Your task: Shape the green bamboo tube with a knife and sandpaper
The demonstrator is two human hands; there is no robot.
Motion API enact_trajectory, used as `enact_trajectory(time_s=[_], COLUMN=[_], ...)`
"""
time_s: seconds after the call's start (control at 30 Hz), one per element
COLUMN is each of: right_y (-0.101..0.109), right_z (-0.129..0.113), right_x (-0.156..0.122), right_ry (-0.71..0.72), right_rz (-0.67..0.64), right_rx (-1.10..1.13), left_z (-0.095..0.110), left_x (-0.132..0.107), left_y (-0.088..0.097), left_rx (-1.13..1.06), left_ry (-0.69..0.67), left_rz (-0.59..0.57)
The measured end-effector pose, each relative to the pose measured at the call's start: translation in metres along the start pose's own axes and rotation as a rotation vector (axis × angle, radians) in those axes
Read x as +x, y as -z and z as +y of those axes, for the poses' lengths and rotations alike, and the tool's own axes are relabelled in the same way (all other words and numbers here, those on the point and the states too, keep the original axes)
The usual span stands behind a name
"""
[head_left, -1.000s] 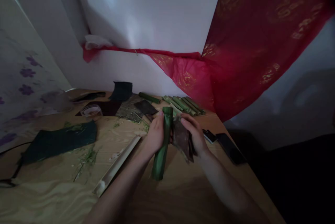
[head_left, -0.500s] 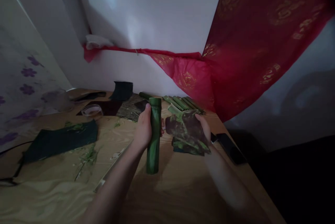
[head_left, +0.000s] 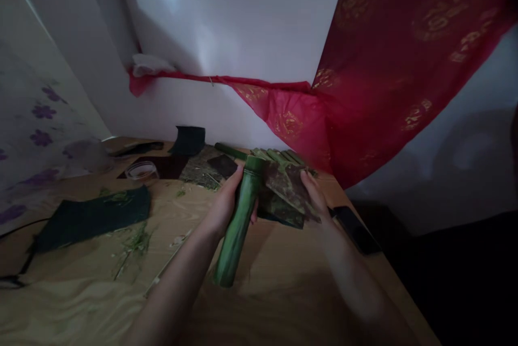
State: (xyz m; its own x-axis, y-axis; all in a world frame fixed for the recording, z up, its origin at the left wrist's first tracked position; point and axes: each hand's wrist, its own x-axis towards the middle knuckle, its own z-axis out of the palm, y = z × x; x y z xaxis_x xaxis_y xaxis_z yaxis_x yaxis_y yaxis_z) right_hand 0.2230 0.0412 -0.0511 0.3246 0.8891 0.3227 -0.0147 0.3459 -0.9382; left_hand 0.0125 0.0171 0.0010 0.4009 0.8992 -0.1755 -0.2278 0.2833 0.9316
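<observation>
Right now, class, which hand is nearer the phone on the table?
The right hand. It rests on the leaves, just left of the phone and not touching it. The left hand is farther left, gripping the bamboo tube.

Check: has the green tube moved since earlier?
Yes: the green tube now tilts, its top swung right to the stick bundle, its bottom left toward the dark sheet.
</observation>
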Motion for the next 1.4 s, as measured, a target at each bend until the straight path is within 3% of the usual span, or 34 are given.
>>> enact_trajectory(time_s=[0.23, 0.4, 0.53, 0.73, 0.87, 0.97, 1.1, 1.2, 1.3, 1.4], right_y=[0.007, 0.006, 0.000, 0.000, 0.001, 0.003, 0.004, -0.001, -0.008, -0.010], right_z=[-0.004, -0.009, -0.024, -0.030, -0.026, -0.027, -0.030, -0.032, -0.037, -0.042], right_x=[0.000, 0.001, -0.007, -0.013, -0.012, -0.011, -0.013, -0.019, -0.028, -0.031], right_ry=[-0.096, -0.124, -0.126, -0.150, -0.082, 0.006, 0.045, 0.032, 0.048, 0.034], right_rz=[0.051, 0.150, 0.030, -0.052, 0.019, 0.085, 0.019, -0.022, -0.115, -0.188], right_rx=[0.124, 0.182, 0.312, 0.131, 0.015, -0.074, -0.064, -0.065, -0.069, -0.069], left_z=[-0.003, 0.000, 0.001, -0.012, -0.018, -0.011, 0.003, 0.006, 0.002, -0.003], left_x=[-0.010, -0.007, -0.005, 0.004, 0.013, 0.015, 0.010, 0.005, 0.006, 0.010], left_y=[-0.001, -0.001, -0.004, -0.008, -0.005, 0.003, 0.012, 0.010, 0.002, -0.002], left_rx=[0.188, 0.325, 0.354, 0.417, 0.416, 0.379, 0.285, 0.236, 0.261, 0.263], left_ry=[-0.088, -0.140, -0.150, -0.126, -0.072, -0.086, -0.262, -0.339, -0.319, -0.313], left_rz=[-0.112, -0.037, 0.043, 0.027, 0.042, 0.102, 0.241, 0.199, 0.132, 0.150])
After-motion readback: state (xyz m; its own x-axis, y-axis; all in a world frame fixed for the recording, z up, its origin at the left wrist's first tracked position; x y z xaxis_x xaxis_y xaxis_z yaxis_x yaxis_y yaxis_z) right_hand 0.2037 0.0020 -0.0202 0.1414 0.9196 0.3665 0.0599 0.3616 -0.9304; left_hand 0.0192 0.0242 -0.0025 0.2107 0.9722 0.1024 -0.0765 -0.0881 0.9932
